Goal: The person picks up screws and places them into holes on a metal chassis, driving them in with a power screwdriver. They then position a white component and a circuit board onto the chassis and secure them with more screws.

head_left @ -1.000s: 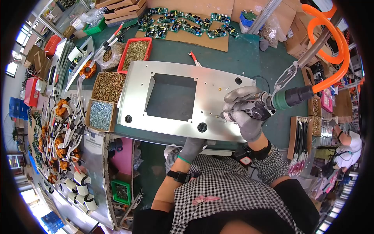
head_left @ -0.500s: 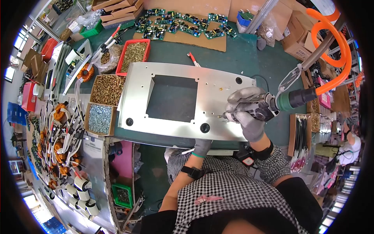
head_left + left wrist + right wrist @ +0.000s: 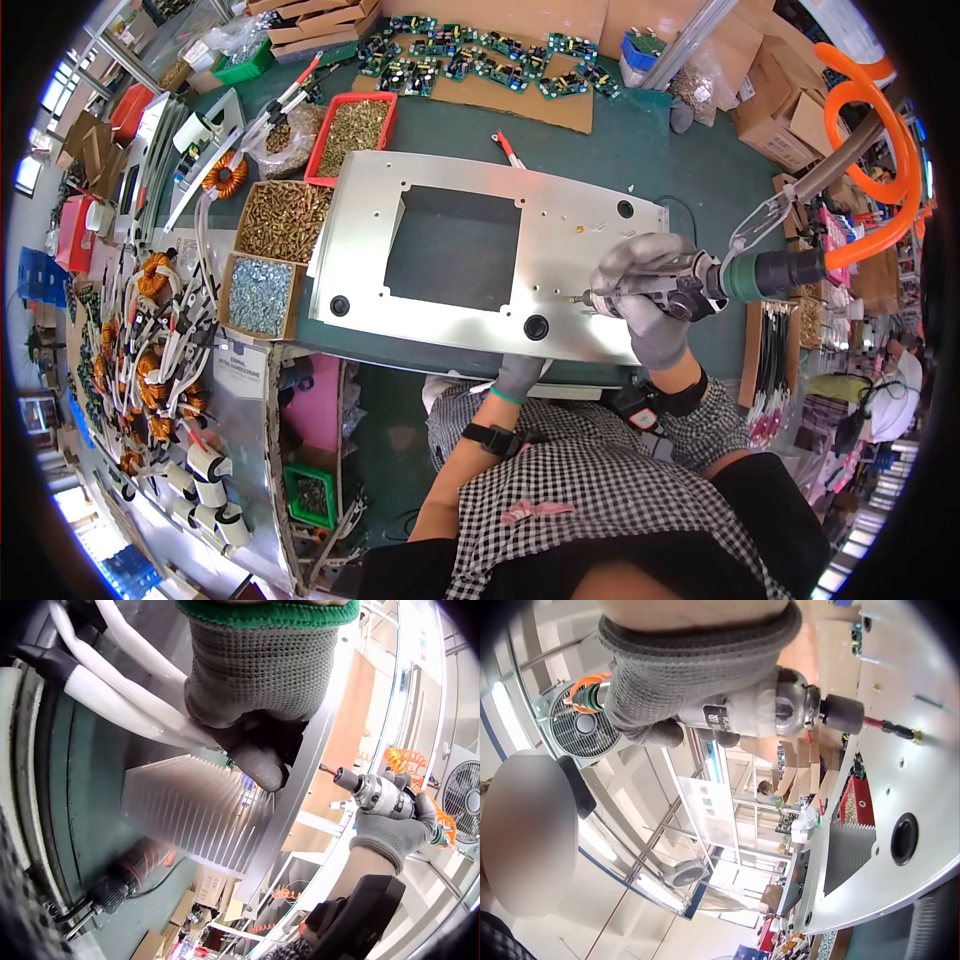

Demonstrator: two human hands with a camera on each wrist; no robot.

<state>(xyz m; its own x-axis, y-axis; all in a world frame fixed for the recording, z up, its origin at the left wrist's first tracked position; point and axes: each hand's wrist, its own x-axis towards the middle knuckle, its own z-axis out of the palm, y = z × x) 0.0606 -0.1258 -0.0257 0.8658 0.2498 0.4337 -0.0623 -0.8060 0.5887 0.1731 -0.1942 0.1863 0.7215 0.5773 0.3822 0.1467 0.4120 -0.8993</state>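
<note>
A silver metal panel point(image 3: 440, 322) with a large square cutout lies across the bench, heat-sink fins point(image 3: 195, 814) showing on its underside. My gloved right hand point(image 3: 648, 290) grips a pneumatic screwdriver point(image 3: 742, 712) fed by an orange coiled hose point(image 3: 905, 200). The driver's bit point(image 3: 889, 727) meets the panel's top face at a small brass-coloured screw point(image 3: 916, 736). My gloved left hand point(image 3: 259, 675) reaches beneath the panel's near edge, fingers bent beside thick white cables point(image 3: 127, 709). Cannot tell what those fingers hold; the panel hides much of them in the head view.
Boxes of brass-coloured screws point(image 3: 283, 218) and silver fasteners point(image 3: 262, 297) stand left of the panel, a red bin point(image 3: 318, 165) behind them. Circuit boards point(image 3: 510, 68) lie on cardboard at the back. Wired copper coils point(image 3: 150, 370) crowd the left side; a box of black cables point(image 3: 772, 350) stands right.
The left hand has slid farther under the panel's near edge, its wrist turning. The right hand keeps the screwdriver at the same spot on the panel. The head view has shifted slightly.
</note>
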